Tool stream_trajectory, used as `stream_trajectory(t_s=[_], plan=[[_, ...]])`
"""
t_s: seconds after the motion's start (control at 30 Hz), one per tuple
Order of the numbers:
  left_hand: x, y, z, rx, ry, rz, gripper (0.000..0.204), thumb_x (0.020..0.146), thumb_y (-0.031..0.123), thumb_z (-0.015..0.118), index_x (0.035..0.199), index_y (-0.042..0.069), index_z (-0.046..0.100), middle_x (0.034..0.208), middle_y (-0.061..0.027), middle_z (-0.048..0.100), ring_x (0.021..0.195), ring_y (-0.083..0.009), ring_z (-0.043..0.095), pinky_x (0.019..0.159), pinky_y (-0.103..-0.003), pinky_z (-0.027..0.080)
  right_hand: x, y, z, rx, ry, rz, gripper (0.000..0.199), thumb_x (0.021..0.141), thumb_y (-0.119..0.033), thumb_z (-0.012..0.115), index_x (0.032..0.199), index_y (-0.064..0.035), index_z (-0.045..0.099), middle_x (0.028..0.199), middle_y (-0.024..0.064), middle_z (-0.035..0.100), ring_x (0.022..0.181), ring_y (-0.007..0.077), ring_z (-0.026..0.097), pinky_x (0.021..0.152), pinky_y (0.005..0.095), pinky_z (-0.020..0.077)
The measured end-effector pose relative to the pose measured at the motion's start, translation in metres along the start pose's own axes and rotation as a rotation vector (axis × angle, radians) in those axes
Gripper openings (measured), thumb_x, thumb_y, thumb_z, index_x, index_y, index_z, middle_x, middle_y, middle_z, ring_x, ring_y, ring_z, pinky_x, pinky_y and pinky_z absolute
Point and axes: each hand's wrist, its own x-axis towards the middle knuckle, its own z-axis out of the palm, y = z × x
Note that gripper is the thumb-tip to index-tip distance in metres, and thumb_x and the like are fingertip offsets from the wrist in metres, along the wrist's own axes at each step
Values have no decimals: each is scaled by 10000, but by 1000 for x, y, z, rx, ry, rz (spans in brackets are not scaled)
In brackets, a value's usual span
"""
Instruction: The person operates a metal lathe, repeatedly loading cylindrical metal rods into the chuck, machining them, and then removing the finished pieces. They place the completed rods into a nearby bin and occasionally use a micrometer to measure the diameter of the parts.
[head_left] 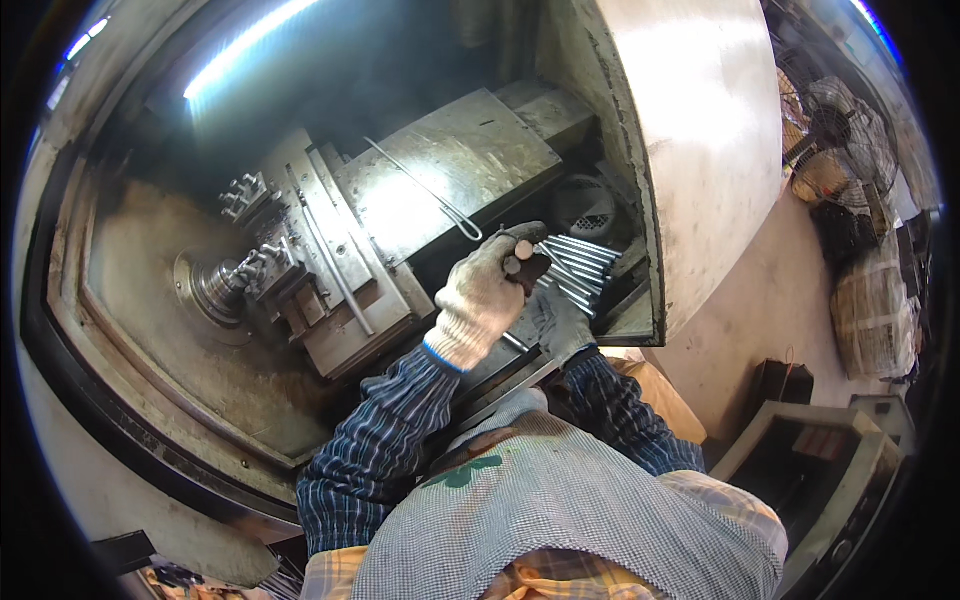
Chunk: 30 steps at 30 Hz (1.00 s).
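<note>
My left hand (485, 290), in a pale knitted glove with dark, worn fingertips, is closed around metal rods; two round rod ends (524, 249) show at its fingers. Just below and to the right, my right hand (562, 322), in a greyer glove, reaches in against a bundle of shiny metal rods (585, 262). Its fingers are partly hidden by my left hand and the rods, so its grip does not show clearly. Another rod's end (515, 342) pokes out between my two wrists.
A lathe chuck (215, 288) and a bolted tool post (275, 272) stand to the left. One long rod (335, 260) lies along the slide; a hooked rod (425, 190) rests on the metal bed (480, 150). The machine's curved door (700, 130) borders the right; beyond is a fan (835, 140).
</note>
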Motion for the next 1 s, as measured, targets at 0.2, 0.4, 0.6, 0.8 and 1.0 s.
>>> stream_trajectory(t_s=[0.2,0.4,0.6,0.8,1.0], plan=[[-37,17,-72,-79,22,167,336,836,49,800,1156,24,699,1167,-109,739,1012,-237,740,851,-317,613,-25,-5,-10,168,-63,38,291,1067,-240,528,1110,22,647,1051,120,723,959,222,716,854,307,636],[-65,14,-130,229,262,330,467,804,136,807,1251,121,676,1219,-63,708,999,-261,723,817,-357,607,-42,-4,8,159,94,143,455,1056,-411,523,1076,20,664,1003,116,740,873,211,739,750,298,654],[-79,0,-147,429,238,257,479,781,72,809,1240,154,699,1192,-68,718,1000,-261,712,815,-356,600,-83,-15,106,-298,-491,459,619,1023,-562,509,1324,-23,557,1164,91,660,945,172,664,772,261,589],[-100,-9,-130,511,129,268,545,747,53,775,1270,156,662,1193,-69,706,995,-259,709,802,-364,603,-115,11,222,-425,-651,727,396,1030,-406,571,1130,-28,633,936,74,676,797,185,684,669,332,615],[-129,-18,-147,575,170,193,504,767,31,759,1245,160,663,1176,-62,701,994,-260,710,778,-350,619,-86,17,226,-363,-634,463,354,1057,-262,540,1266,23,525,790,32,573,647,171,606,628,362,601]])
